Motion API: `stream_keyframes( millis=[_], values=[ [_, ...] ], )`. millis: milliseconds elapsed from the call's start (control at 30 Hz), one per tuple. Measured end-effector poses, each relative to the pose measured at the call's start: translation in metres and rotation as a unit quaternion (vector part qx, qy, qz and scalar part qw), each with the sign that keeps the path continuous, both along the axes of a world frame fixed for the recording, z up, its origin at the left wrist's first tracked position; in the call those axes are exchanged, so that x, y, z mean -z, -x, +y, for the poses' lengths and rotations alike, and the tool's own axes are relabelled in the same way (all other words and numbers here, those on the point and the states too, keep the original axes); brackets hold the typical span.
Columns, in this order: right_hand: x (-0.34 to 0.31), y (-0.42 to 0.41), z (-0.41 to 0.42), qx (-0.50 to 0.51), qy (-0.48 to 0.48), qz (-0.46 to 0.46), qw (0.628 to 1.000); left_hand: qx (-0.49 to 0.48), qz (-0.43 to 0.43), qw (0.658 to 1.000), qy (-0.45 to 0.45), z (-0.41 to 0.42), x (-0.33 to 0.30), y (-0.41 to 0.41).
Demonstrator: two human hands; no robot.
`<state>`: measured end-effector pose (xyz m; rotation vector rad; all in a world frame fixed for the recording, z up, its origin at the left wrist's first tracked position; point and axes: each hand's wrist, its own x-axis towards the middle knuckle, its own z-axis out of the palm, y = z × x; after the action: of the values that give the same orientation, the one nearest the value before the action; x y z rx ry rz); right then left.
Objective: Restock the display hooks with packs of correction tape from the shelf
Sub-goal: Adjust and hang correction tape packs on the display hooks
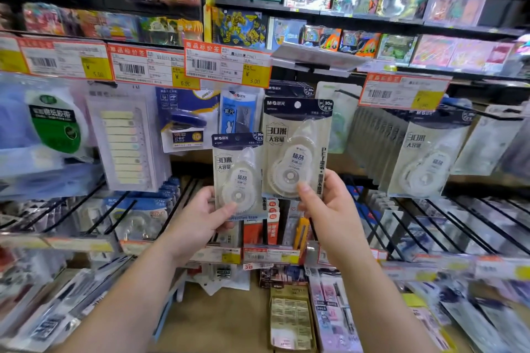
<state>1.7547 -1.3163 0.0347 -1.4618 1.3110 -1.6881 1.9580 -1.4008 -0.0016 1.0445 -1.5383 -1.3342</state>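
Nearest the camera, two bare forearms reach up from the bottom edge toward the display. The left hand [200,216] grips the lower end of one pack of correction tape [237,172], its thumb pressed across the front under the tape wheel and its fingers curled behind. The right hand [329,206] pinches a second pack of correction tape [296,149] at its bottom edge, thumb on the front and fingers behind. Both packs stand upright and side by side, their edges just touching or nearly so; the right-hand pack sits higher than the left-hand one, and its punched hole is near the top of its dark header.

Just behind the right-hand pack, a dark header of the same design shows above it, under the price tag marked 3.00 [228,66]. To the right of that tag a row of matching packs [424,157] hangs from a hook. To the left of the tag hang a blue stapler pack [186,123] and a sticky-flag card [123,143]. Farthest back, above the tag, shelves [372,20] carry colourful boxed goods.
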Motion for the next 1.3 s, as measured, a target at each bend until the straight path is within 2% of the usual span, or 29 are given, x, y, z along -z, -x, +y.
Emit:
stream_keyframes(
  millis=[367,1000,1300],
  values=[
    [-0.011,0.000,-0.007,-0.020,0.011,-0.028,0.999,0.002,-0.024,1.000,-0.001,0.000,-0.002,0.001],
    [-0.001,0.015,-0.025,-0.002,-0.057,-0.035,0.998,-0.003,-0.033,0.999,0.007,-0.005,0.004,0.000],
    [-0.002,0.019,-0.043,0.036,-0.080,0.073,0.994,-0.004,-0.045,0.999,-0.010,-0.009,0.006,0.001]
  ],
)
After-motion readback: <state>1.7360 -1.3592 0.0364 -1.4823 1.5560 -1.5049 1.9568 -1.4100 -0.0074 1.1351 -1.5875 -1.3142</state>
